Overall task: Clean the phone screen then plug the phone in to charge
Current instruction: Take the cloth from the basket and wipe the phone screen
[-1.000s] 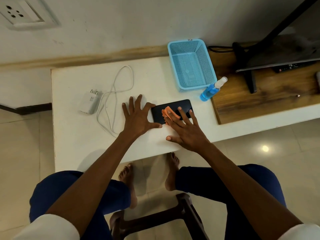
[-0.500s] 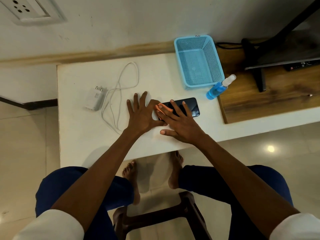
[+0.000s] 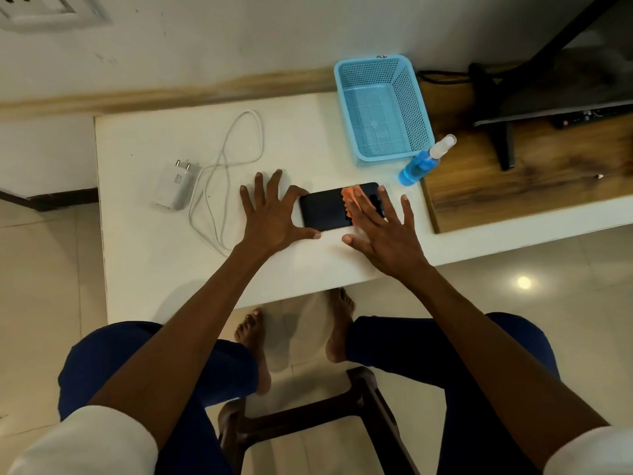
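A black phone (image 3: 325, 209) lies flat, screen up, on the white table (image 3: 144, 255). My left hand (image 3: 270, 216) rests on the table with spread fingers, its thumb and forefinger bracing the phone's left end. My right hand (image 3: 383, 231) presses an orange cloth (image 3: 351, 198) onto the right half of the screen with flat, straight fingers. A white charger plug (image 3: 174, 185) lies to the left, its white cable (image 3: 222, 176) looped beside it. A wall socket (image 3: 30, 5) shows at the top left corner.
A blue mesh basket (image 3: 383, 108) stands at the back of the table. A blue spray bottle (image 3: 423, 162) lies beside it. To the right a wooden board (image 3: 513, 186) carries a dark monitor stand (image 3: 500, 132). A dark stool (image 3: 342, 406) is between my legs.
My right hand has slid the orange cloth from the phone's left end to its right half. The left hand keeps bracing the phone.
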The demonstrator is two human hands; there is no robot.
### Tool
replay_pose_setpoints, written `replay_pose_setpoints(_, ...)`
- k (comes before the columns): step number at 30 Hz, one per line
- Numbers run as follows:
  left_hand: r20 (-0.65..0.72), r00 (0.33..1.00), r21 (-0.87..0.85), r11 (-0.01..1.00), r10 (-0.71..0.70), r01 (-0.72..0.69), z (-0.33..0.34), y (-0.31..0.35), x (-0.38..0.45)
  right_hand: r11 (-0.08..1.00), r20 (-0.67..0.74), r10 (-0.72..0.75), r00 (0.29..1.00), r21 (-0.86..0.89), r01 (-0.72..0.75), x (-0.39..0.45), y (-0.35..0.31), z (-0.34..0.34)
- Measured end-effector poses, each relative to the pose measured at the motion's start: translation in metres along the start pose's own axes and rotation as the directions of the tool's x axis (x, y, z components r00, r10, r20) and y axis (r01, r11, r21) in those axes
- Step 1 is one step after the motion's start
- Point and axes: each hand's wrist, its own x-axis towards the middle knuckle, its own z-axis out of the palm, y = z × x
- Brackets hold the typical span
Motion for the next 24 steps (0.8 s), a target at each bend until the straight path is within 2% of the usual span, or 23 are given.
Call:
replay_pose_setpoints(3,-0.008,1.000,-0.007,1.000,0.005,-0.005,0.000,0.001,0.000,0.990,-0.007,0.104,0.995,0.093,-0.103,0.012,-0.010,-0.003)
replay_pose_setpoints(5,-0.010,1.000,-0.017,1.000,0.005,-0.005,0.000,0.001,0.000,0.981,-0.015,0.111,0.994,0.162,-0.107,0.020,-0.020,-0.006)
replay_pose_setpoints(7,-0.007,1.000,-0.026,1.000,0.008,-0.008,0.000,0.001,-0.001,0.987,-0.026,0.043,0.999,0.155,-0.039,0.025,-0.032,-0.007)
replay_pose_setpoints(11,-0.008,1.000,-0.005,1.000,0.011,-0.011,0.000,-0.001,-0.001,0.988,-0.008,-0.151,0.988,0.016,0.151,0.022,-0.039,-0.002)
replay_pose_setpoints(14,-0.020,1.000,-0.002,1.000,0.008,-0.008,-0.001,0.000,-0.001,0.978,-0.009,-0.201,0.980,-0.053,0.200,0.012,-0.021,0.001)
replay_pose_setpoints(16,-0.019,1.000,0.005,1.000,0.010,-0.010,-0.001,0.000,-0.001,0.985,-0.010,-0.163,0.987,-0.058,0.162,0.007,-0.005,0.002)
replay_pose_setpoints(20,-0.012,1.000,0.024,1.000,0.015,-0.015,0.000,0.000,0.000,1.000,-0.001,0.004,1.000,-0.021,-0.004,0.006,0.009,-0.004)
replay_pose_setpoints(24,-0.026,0.999,0.021,1.000,0.022,-0.021,0.000,0.001,0.000,0.990,-0.002,0.087,0.996,0.110,-0.086,0.020,-0.009,-0.007)
